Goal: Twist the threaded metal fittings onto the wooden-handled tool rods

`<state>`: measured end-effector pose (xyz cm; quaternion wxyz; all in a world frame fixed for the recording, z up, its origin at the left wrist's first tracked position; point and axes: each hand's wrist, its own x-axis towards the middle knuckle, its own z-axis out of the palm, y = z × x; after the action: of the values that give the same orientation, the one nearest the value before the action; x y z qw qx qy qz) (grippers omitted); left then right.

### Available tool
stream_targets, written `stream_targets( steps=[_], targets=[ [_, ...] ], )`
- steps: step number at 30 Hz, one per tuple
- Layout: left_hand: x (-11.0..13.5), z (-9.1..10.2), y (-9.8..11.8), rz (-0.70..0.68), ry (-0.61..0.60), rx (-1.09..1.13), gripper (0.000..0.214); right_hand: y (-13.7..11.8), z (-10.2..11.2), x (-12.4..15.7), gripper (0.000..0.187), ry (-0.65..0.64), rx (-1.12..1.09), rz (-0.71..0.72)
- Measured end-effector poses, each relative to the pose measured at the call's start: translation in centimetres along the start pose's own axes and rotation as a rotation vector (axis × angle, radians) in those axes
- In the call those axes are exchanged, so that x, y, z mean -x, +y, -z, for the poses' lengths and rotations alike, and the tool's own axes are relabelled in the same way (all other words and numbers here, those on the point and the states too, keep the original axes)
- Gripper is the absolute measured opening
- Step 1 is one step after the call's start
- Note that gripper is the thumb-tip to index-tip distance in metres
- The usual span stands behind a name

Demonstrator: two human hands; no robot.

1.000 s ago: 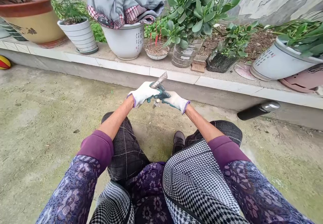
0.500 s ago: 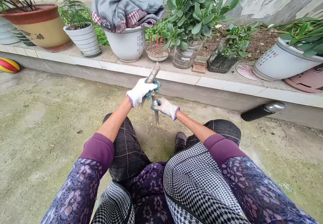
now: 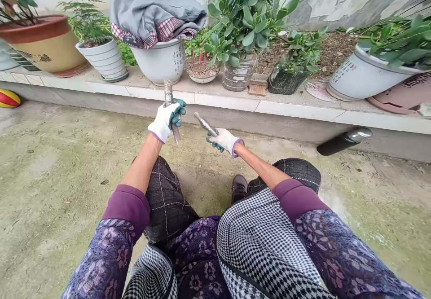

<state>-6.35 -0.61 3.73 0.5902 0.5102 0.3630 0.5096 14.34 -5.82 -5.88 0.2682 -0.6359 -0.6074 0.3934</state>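
My left hand (image 3: pixel 168 118), in a white glove with green-coated fingers, is closed round a thick greyish stick (image 3: pixel 169 93). Shiny silvery windings, like wire, wrap its upper part, and its lower end sticks out beneath the fist. Lower and to the right, my right hand (image 3: pixel 220 140), gloved the same way, grips a thinner wrapped stick (image 3: pixel 204 123) that slants up and left. A gap separates the two sticks, both held in the air above the concrete ground. The gloves hide the middle of the thicker stick and the near end of the thinner one.
A tiled ledge (image 3: pixel 222 102) runs across the front, bearing several potted plants, a white pot (image 3: pixel 158 63) topped with folded cloth, and a small brush (image 3: pixel 257 88). A black bottle (image 3: pixel 336 143) lies on the ground at right; a red-and-yellow ball (image 3: pixel 9 98) sits far left.
My hands have moved apart. The left has gone left with the thicker stick, now more upright. The thinner stick in my right hand has swung to point up and left.
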Motion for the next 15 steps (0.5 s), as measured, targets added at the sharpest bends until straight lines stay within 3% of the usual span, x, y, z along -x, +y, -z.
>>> stream_targets(
  steps=[3,8,13,15],
  targets=[
    [-0.2,0.4,0.1,-0.008,-0.013,-0.006,0.020,0.5,0.5,-0.1,0.020,-0.001,0.165,0.002],
    [0.1,0.5,-0.1,-0.032,0.035,0.006,0.023,0.7,1.5,-0.1,0.023,0.154,0.652,0.138],
    [3.5,-1.3,-0.2,-0.003,-0.207,-0.269,0.023,1.2,2.6,-0.7,0.025,0.115,0.630,0.014],
    [4.7,-1.6,-0.4,0.006,-0.252,-0.309,0.023,1.5,3.0,-0.9,0.025,0.099,0.598,-0.003]
  ],
)
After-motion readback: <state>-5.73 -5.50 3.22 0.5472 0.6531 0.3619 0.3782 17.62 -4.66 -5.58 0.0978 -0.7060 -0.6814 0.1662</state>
